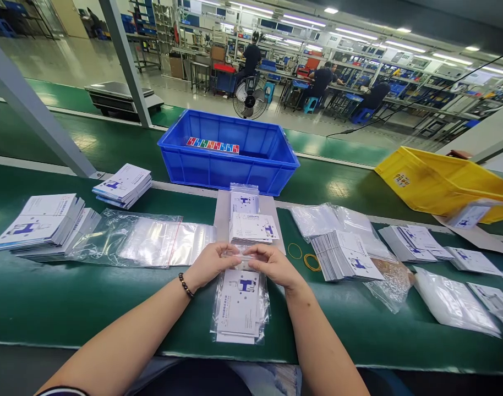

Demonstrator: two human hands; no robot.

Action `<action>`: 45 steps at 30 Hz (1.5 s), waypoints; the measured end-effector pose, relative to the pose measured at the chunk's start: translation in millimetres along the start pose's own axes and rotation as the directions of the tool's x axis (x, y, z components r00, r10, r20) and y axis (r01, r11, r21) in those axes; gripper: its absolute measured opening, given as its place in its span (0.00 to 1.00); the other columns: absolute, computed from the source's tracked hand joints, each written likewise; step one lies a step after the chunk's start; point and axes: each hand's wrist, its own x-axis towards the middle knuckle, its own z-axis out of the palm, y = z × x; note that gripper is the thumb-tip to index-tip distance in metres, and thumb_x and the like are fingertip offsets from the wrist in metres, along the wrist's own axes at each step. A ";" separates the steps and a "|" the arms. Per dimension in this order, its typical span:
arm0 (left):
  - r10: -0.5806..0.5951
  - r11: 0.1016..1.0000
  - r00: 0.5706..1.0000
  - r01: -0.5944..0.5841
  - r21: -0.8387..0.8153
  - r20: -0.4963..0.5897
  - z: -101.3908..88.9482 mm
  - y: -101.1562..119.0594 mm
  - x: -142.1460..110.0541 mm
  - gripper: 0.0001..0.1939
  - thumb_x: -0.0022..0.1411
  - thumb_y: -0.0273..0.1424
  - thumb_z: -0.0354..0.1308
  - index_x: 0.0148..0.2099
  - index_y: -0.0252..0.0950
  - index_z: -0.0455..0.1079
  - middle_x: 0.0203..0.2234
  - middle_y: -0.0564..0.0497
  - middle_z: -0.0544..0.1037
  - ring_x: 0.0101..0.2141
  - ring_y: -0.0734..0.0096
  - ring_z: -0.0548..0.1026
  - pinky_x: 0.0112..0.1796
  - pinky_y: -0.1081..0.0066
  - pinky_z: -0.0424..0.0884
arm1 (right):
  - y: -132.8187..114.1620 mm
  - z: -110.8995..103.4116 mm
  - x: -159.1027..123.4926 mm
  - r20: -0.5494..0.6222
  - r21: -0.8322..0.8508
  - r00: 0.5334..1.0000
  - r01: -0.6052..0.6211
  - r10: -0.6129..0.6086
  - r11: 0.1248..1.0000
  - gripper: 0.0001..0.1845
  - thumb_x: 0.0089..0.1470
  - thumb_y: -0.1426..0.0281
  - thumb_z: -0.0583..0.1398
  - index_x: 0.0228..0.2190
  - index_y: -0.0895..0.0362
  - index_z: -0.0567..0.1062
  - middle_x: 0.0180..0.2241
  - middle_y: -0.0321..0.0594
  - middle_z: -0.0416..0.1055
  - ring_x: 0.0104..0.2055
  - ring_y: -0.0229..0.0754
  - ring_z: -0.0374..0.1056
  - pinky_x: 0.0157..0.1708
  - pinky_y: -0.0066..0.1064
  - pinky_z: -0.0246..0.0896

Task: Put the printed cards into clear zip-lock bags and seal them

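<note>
My left hand and my right hand meet at the upper end of a clear plastic zip bag, fingers and thumbs pinching its edge. A white booklet with a purple picture lies in that bag, on top of further bagged booklets. Just beyond my fingertips sits a small stack of booklets on a sheet of cardboard, and behind it a bagged booklet. Loose clear bags lie left of my left hand. Right of my right hand are yellow rubber bands.
A blue bin stands behind the cardboard, and a yellow bin tilts at the right. Booklet stacks lie at left, with another banded stack and plastic bags at right. A fan and seated people are farther off.
</note>
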 end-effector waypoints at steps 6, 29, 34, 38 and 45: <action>0.021 0.997 0.999 -0.020 0.073 -0.024 2.3 1.1 0.4 0.07 0.48 0.31 0.55 0.23 0.31 0.64 0.17 0.56 0.66 0.19 0.79 0.64 0.23 0.76 0.62 | 0.2 5.4 0.4 -0.053 -0.030 0.997 -0.058 0.056 0.998 0.07 0.43 0.72 0.59 0.29 0.59 0.72 0.21 0.32 0.63 0.23 0.32 0.59 0.24 0.25 0.56; 0.066 0.358 0.946 0.274 0.893 -0.316 -58.7 12.4 1.7 0.12 0.51 0.39 0.50 0.23 0.36 0.62 0.18 0.47 0.71 0.23 0.62 0.69 0.23 0.71 0.57 | 5.1 7.2 2.5 -0.336 -0.609 0.800 0.218 -0.497 0.763 0.07 0.49 0.71 0.56 0.33 0.56 0.72 0.29 0.40 0.64 0.35 0.42 0.61 0.35 0.35 0.59; 0.018 0.326 0.958 0.264 0.908 -0.285 -64.7 9.6 4.3 0.08 0.51 0.28 0.46 0.22 0.35 0.61 0.22 0.42 0.73 0.26 0.58 0.71 0.23 0.70 0.57 | 4.6 13.9 4.0 -0.357 -0.550 0.804 0.231 -0.476 0.803 0.06 0.50 0.72 0.55 0.28 0.57 0.72 0.26 0.40 0.66 0.32 0.40 0.62 0.34 0.33 0.59; 0.053 0.572 0.967 0.175 0.801 -0.249 -57.1 15.2 2.4 0.11 0.54 0.33 0.43 0.22 0.36 0.59 0.20 0.49 0.72 0.24 0.65 0.70 0.23 0.72 0.60 | 2.1 24.4 4.8 -0.323 -0.395 0.868 0.239 -0.378 0.887 0.09 0.51 0.71 0.53 0.24 0.57 0.72 0.24 0.38 0.67 0.29 0.38 0.64 0.31 0.30 0.60; 0.074 0.894 0.995 -0.036 0.446 -0.068 -14.6 6.2 -2.3 0.15 0.54 0.38 0.46 0.20 0.36 0.58 0.12 0.57 0.65 0.17 0.75 0.64 0.22 0.75 0.60 | 11.3 49.5 7.6 -0.258 -0.306 0.944 0.122 -0.206 0.944 0.13 0.50 0.68 0.54 0.39 0.60 0.69 0.22 0.36 0.69 0.21 0.36 0.64 0.23 0.28 0.61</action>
